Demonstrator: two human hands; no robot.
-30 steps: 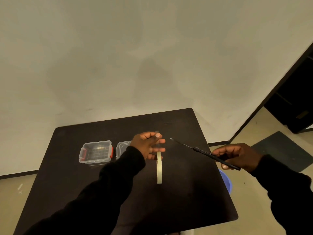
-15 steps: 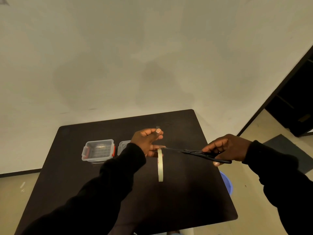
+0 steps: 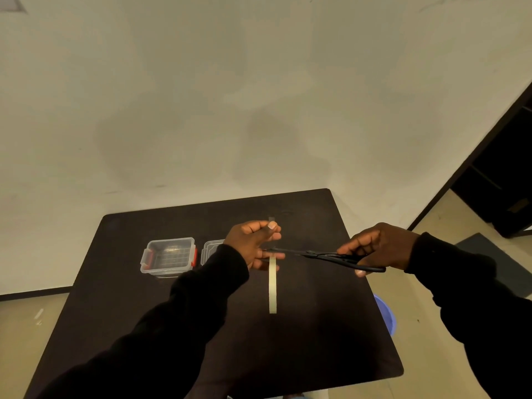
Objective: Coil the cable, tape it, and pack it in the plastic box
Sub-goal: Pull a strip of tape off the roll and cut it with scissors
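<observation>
Scissors (image 3: 331,256) in the right hand (image 3: 377,244) have reached the tape (image 3: 272,286), pinched in the left hand (image 3: 253,244) fingers (image 3: 272,226), ready to cut.

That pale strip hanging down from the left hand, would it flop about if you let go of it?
Probably floppy: the tape strip hangs straight down from the left hand, held only at the top. It looks thin and likely very light. It may cling to fingers once the scissors in the right hand cut it, being tape.
</observation>
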